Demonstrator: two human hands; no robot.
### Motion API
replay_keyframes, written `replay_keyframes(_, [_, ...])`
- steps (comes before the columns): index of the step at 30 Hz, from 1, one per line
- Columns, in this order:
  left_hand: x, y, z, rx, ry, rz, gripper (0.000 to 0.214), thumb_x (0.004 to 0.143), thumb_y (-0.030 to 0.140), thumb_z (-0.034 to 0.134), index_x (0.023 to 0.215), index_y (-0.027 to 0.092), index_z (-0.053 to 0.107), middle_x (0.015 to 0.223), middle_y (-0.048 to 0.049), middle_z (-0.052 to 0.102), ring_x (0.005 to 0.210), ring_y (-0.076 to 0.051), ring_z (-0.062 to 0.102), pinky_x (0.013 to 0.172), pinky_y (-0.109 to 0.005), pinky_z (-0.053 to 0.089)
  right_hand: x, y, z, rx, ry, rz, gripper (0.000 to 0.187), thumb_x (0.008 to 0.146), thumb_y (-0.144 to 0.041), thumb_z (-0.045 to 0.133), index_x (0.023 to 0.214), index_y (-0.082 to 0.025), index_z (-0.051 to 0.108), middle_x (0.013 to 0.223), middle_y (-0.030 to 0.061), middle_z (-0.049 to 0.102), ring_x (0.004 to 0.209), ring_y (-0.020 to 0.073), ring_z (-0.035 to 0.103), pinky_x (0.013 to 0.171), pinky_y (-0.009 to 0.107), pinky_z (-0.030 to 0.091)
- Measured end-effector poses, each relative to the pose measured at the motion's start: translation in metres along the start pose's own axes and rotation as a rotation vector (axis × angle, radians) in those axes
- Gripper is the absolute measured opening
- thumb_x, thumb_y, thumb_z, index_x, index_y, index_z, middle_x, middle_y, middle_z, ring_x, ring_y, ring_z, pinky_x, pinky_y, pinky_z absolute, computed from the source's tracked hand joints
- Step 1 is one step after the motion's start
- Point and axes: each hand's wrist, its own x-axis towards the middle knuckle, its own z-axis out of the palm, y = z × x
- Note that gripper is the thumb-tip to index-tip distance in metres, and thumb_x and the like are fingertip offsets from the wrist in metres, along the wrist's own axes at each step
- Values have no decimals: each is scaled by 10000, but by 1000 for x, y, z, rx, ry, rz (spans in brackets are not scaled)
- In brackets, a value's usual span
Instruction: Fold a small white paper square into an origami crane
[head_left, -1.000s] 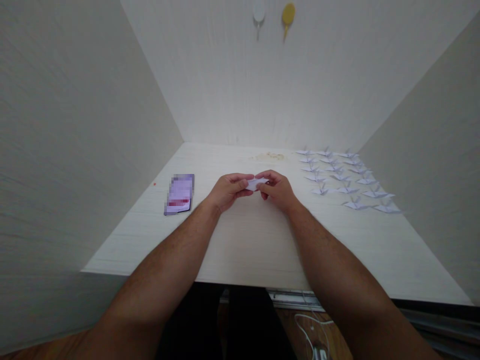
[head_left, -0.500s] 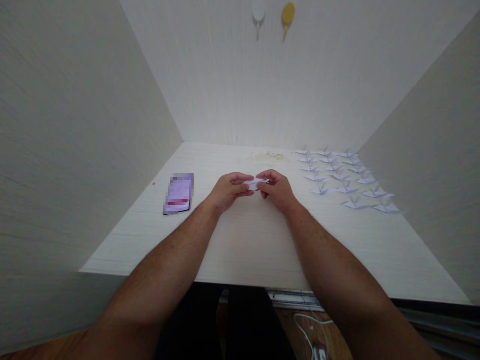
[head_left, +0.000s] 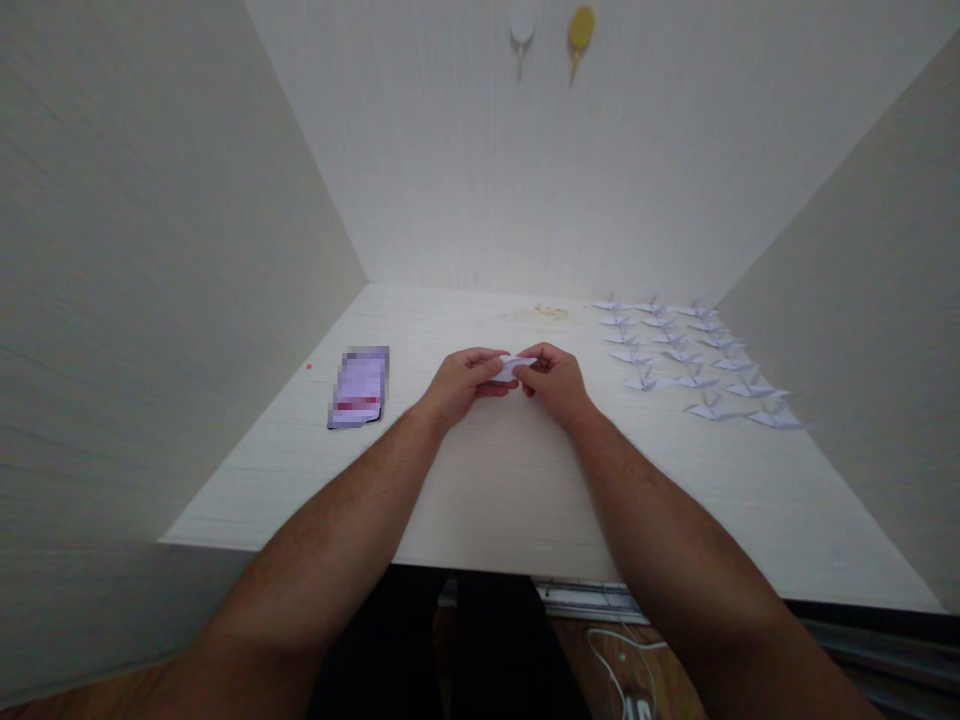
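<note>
A small folded piece of white paper [head_left: 514, 366] is pinched between both hands over the middle of the white desk [head_left: 495, 480]. My left hand [head_left: 461, 385] grips its left end with curled fingers. My right hand [head_left: 559, 383] grips its right end, thumb and forefinger pressed together. Most of the paper is hidden by the fingers.
Several folded white paper cranes [head_left: 694, 355] stand in rows at the back right. A purple phone-like slab [head_left: 360, 386] lies at the left. A yellowish stain [head_left: 541, 313] marks the desk near the back wall. Walls close in on three sides. A white cable [head_left: 622, 670] lies below the front edge.
Both hands stay on the paper and have barely shifted; the fingers worked the fold slightly.
</note>
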Motion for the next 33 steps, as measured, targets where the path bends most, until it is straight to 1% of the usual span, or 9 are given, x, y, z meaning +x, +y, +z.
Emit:
replay_keyframes(3, [1, -2, 1, 8, -17, -11, 396, 718, 396, 804, 967, 105, 706, 885, -116, 740, 739, -205, 733, 645, -286, 590, 0, 0, 2, -16, 32, 17, 213, 645, -310, 733, 769, -184, 614, 477, -52, 580, 419, 98, 507, 419, 214, 369])
replay_keyframes(8, [2, -5, 2, 55, -14, -9, 359, 717, 367, 812, 923, 97, 695, 838, -102, 738, 746, -199, 733, 685, -293, 595, 0, 0, 4, -20, 72, -3, 211, 656, -351, 729, 711, -179, 620, 503, -35, 600, 428, 97, 522, 424, 219, 394])
replay_keyframes(11, [2, -4, 3, 66, 13, -1, 364, 717, 363, 812, 924, 96, 676, 841, -96, 736, 688, -183, 723, 667, -301, 596, 0, -2, 5, -34, 120, -45, 199, 685, -350, 702, 763, -171, 661, 525, -31, 617, 436, 98, 536, 440, 224, 416])
replay_keyframes(13, [1, -3, 4, 79, 20, 13, 393, 704, 369, 820, 949, 100, 670, 829, -88, 733, 645, -173, 712, 645, -305, 594, 0, -3, 5, -43, 149, -62, 201, 694, -337, 691, 806, -171, 680, 537, -32, 627, 449, 102, 554, 449, 224, 430])
replay_keyframes(15, [0, -3, 5, 104, 7, 32, 438, 696, 384, 825, 997, 106, 670, 811, -82, 734, 623, -169, 704, 628, -308, 589, -1, -3, 6, -48, 175, -72, 175, 699, -321, 683, 793, -174, 680, 528, -34, 622, 454, 105, 564, 450, 222, 435])
replay_keyframes(17, [-2, -3, 6, 129, -25, 52, 455, 704, 402, 816, 1024, 114, 670, 810, -82, 739, 656, -178, 712, 633, -305, 584, -2, -3, 7, -55, 191, -80, 137, 707, -306, 673, 750, -177, 669, 512, -37, 611, 453, 105, 564, 448, 220, 438])
replay_keyframes(21, [-3, -4, 8, 138, -42, 90, 417, 714, 413, 802, 983, 119, 680, 859, -83, 746, 770, -199, 725, 653, -295, 576, -3, -1, 9, -41, 201, -89, 109, 715, -289, 663, 716, -180, 656, 512, -39, 608, 459, 110, 582, 442, 216, 450])
replay_keyframes(25, [-2, -5, 8, 174, -58, 129, 440, 716, 397, 800, 1041, 120, 690, 870, -85, 747, 779, -195, 719, 633, -281, 561, -3, 1, 10, -28, 210, -97, 106, 722, -288, 651, 718, -183, 655, 525, -38, 613, 477, 122, 613, 443, 215, 468])
replay_keyframes(33, [-1, -5, 7, 234, -73, 175, 418, 754, 339, 763, 1100, 112, 706, 842, -88, 741, 751, -192, 713, 579, -268, 542, -4, -2, 11, -71, 264, -120, 57, 702, -221, 620, 673, -187, 657, 488, -51, 585, 446, 104, 574, 439, 203, 441])
